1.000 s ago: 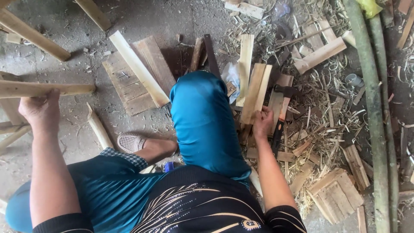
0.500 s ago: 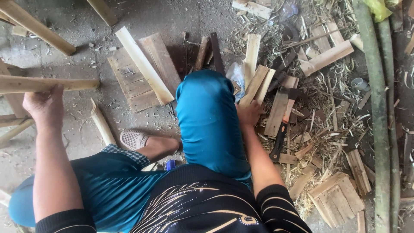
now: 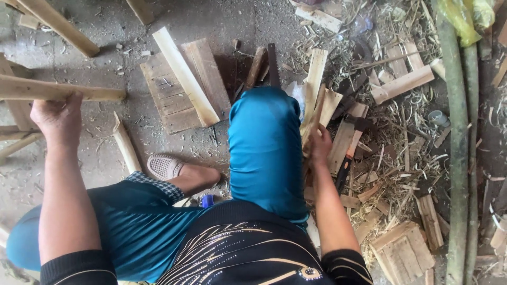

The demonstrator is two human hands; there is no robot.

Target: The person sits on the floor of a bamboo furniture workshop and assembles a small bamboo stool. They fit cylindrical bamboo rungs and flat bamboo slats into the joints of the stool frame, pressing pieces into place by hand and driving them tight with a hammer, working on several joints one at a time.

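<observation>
I sit low on the ground with my knee in teal trousers [image 3: 264,142] raised in the middle. My left hand [image 3: 57,117] grips a long pale wooden slat [image 3: 63,91] that runs out to the left edge. My right hand [image 3: 318,146] is closed on a thin wooden strip [image 3: 315,113] beside my knee, lifting it from a pile of short boards. A dark-handled chopping tool [image 3: 349,153] lies on the boards just right of that hand.
Flat wooden boards [image 3: 174,89] lie ahead of my knee. Offcuts and shavings [image 3: 401,158] cover the ground at right. Two thick green bamboo poles [image 3: 457,158] run along the right side. More timber pieces [image 3: 58,26] lie at top left.
My right hand has closed on the thin strip and raised it beside my knee. My left hand keeps its hold on the long slat.
</observation>
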